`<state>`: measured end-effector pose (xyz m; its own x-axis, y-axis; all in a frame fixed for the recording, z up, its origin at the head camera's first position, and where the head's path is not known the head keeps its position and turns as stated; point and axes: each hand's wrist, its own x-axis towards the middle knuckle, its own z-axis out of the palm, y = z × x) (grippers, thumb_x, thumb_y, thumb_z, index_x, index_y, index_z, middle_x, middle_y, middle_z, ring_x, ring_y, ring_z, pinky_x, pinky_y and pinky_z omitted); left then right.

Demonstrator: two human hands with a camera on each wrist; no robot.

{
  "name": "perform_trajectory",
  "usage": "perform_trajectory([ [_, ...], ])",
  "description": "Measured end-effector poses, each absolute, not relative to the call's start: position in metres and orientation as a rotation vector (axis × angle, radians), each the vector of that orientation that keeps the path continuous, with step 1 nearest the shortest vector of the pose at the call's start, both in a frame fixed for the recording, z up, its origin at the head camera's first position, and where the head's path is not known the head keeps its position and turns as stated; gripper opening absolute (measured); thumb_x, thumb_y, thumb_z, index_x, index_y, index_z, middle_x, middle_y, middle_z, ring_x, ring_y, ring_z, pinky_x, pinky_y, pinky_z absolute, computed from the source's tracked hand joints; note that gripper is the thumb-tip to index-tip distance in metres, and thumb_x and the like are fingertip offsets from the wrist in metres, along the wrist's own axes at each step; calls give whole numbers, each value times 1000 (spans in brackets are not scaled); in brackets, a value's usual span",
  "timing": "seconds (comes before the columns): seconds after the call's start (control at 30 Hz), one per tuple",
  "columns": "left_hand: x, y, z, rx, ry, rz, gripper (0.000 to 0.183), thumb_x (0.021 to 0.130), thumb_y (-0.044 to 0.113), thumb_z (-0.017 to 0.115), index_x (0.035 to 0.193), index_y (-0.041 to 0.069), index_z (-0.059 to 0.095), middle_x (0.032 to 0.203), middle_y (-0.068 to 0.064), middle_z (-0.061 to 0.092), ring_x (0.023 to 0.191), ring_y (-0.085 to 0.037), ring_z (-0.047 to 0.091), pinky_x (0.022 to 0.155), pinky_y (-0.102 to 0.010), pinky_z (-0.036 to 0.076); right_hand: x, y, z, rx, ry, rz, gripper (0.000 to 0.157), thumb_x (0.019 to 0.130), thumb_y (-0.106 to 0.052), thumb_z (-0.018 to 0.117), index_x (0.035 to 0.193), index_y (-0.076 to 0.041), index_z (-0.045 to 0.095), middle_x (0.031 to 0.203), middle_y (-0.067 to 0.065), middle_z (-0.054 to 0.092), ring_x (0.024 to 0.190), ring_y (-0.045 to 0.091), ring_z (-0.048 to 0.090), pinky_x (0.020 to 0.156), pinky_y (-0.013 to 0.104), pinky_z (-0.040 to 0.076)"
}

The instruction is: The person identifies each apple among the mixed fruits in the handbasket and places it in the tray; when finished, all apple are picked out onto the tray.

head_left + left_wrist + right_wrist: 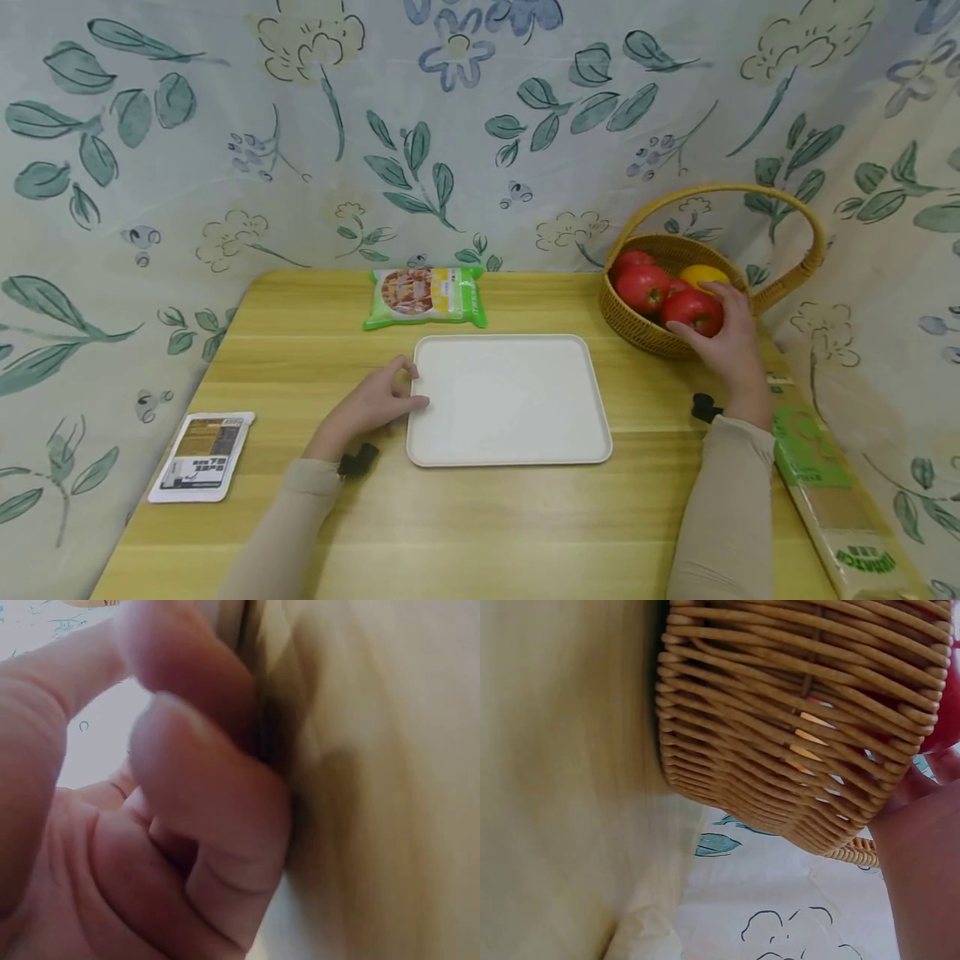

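Observation:
In the head view, my right hand [727, 342] reaches into a wicker basket [637, 327], its thumb and fingers around a red apple [693, 313] at the front. More red apples [642, 287] and a yellow fruit [703, 276] lie in the basket. My left hand [378, 396] rests at the left edge of a white rectangular tray [510, 400], thumb tip over the rim. In the left wrist view, the fingers [217, 787] are loosely bent against the table, with nothing seen between them and the thumb. The basket's woven side fills much of the right wrist view.
A green and white food packet [425, 297] lies behind the tray. At the left of the wooden table [480, 533] is a flat white package [202, 457]. A long green and clear packet [832, 492] lies along the right edge. Flowered cloth [480, 167] hangs behind.

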<state>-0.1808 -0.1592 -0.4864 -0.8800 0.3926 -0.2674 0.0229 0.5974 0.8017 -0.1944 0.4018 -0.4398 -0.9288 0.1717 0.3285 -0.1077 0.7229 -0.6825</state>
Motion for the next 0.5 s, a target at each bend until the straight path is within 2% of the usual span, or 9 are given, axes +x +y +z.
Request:
perform_trajectory([
  [0.17, -180, -164, -489, 311, 2330, 1252, 46, 96, 29, 79, 130, 16, 49, 70, -5, 66, 50, -18, 60, 51, -29, 47, -195, 404, -444, -33, -2558, 1044, 79, 90, -24, 87, 156, -12, 44, 160, 23, 40, 140, 47, 40, 116, 75, 34],
  [0.37, -184, -170, -491, 388, 2191, 1296, 59, 94, 17, 81, 138, 8, 41, 73, -5, 65, 51, -17, 62, 49, -26, 47, -194, 404, -446, -10, -2570, 1047, 75, 90, -21, 87, 153, -12, 47, 158, 25, 41, 137, 48, 42, 111, 76, 36],
  [0.5, -187, -170, -489, 401, 2154, 1270, 64, 94, 17, 81, 140, 8, 39, 76, -4, 66, 53, -16, 63, 50, -26, 49, -194, 405, -446, -17, -2577, 1051, 71, 92, -23, 85, 151, -11, 48, 157, 26, 41, 137, 49, 42, 110, 76, 36],
])
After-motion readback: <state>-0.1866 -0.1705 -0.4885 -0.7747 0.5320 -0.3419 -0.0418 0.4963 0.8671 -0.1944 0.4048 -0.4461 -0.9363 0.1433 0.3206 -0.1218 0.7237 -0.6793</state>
